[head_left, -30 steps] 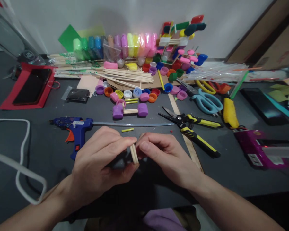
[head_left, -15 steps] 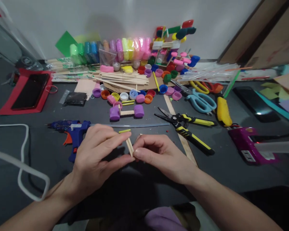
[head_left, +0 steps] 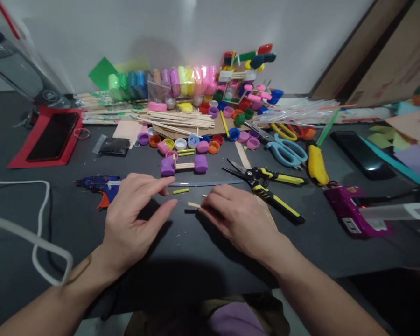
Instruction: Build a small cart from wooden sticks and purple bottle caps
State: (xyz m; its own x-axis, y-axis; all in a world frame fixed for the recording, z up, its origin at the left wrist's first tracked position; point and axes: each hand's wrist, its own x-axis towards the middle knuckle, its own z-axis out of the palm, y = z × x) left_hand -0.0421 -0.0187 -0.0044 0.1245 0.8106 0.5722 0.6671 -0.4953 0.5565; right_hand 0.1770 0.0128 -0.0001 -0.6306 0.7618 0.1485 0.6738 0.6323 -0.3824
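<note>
My left hand (head_left: 136,214) hovers over the dark table with thumb and fingers apart and nothing between them. It partly covers a blue glue gun (head_left: 100,183). Low over the table, my right hand (head_left: 236,214) has its fingers closed on a short wooden stick (head_left: 193,205), whose pale end sticks out to the left. A short yellow-green piece (head_left: 181,191) lies between the hands. Behind it are a clear glue stick (head_left: 196,183) and two purple caps joined by sticks (head_left: 185,165).
Pliers (head_left: 276,198), blue scissors (head_left: 289,151), a yellow cutter (head_left: 318,165) and a purple power block (head_left: 346,210) lie to the right. Bottle caps (head_left: 180,143) and wooden sticks (head_left: 182,119) are behind. A white cable (head_left: 38,252) curls at the left.
My left hand has let go of the wooden sticks and opened, moving slightly left. My right hand has turned palm down and lowered towards the table with a stick.
</note>
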